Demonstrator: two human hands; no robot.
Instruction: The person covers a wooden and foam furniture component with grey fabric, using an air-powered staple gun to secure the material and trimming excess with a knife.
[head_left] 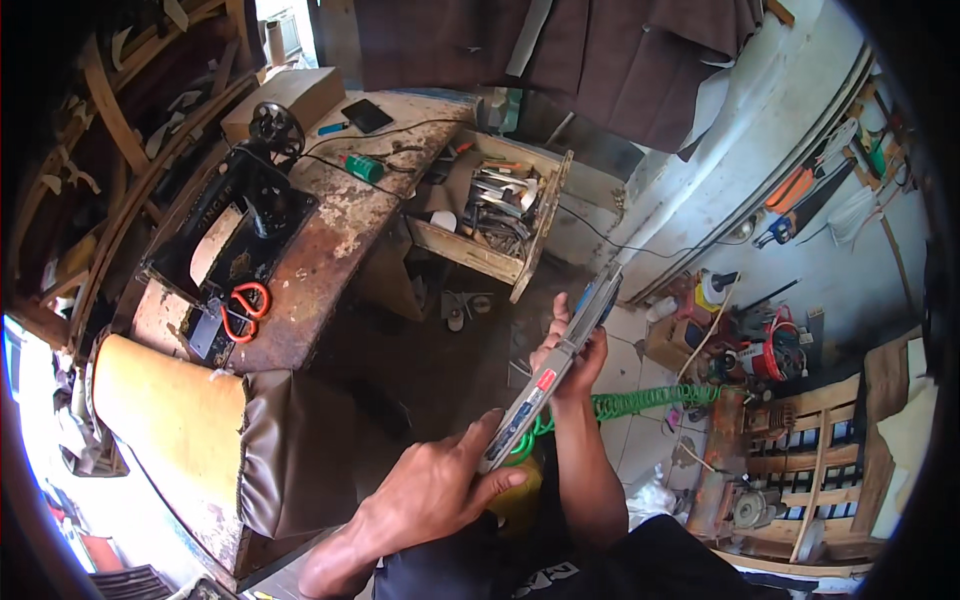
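Observation:
A long, narrow metal tool, which looks like a pneumatic staple gun (545, 375), lies slantwise between my hands with its far end pointing up and to the right. My left hand (435, 485) grips its near end, thumb low and fingers along the side. Farther up, my right hand (580, 365) is wrapped round the body from below, fingertips showing on the left. Stickers in red and blue mark the metal side. A green coiled air hose (655, 400) runs from near the tool's lower end, behind my right wrist, to the right.
At the left a black sewing machine (245, 205) and orange-handled scissors (245, 312) sit on a worn table (340, 235). An open wooden drawer (465, 240) holds several hand tools. Brown upholstery material (300, 450) drapes the near table end. A compressor (720, 460) stands at the right.

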